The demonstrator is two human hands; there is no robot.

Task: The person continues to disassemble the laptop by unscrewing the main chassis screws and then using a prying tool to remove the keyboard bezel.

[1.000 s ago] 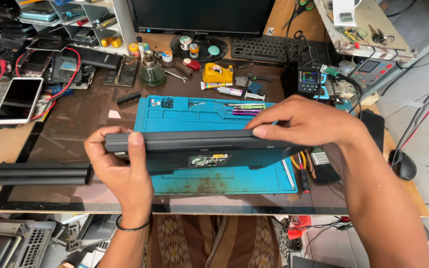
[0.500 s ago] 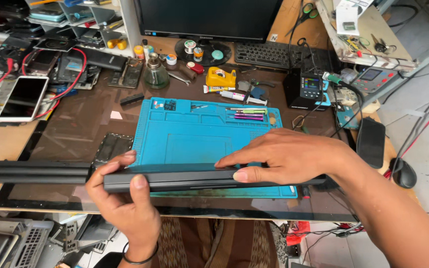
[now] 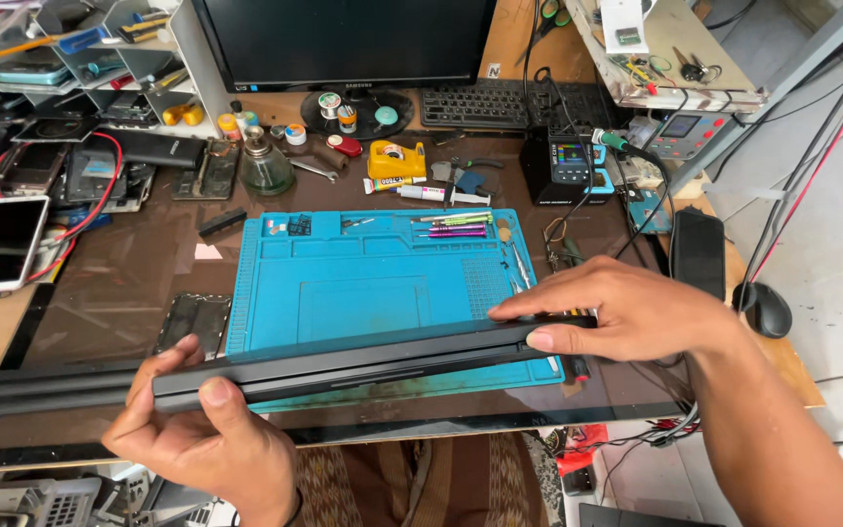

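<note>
Holding a closed black laptop (image 3: 343, 366) edge-on by its two ends, just above the near edge of the blue repair mat (image 3: 363, 283).

Left hand (image 3: 209, 439) pinches the laptop's left end, thumb on the near edge and fingers behind; right hand (image 3: 626, 314) clamps the right end, thumb under, fingers flat on top. The slab looks rigid, moderately heavy and smooth-skinned, so it likely slips unless gripped at both ends as here, away from the hinge line. Against the earlier frames, the laptop sits lower and nearer the mat's front edge, the mat's middle now uncovered, and the right hand has slid to the mat's right corner on the tabletop (image 3: 129, 293).
</note>
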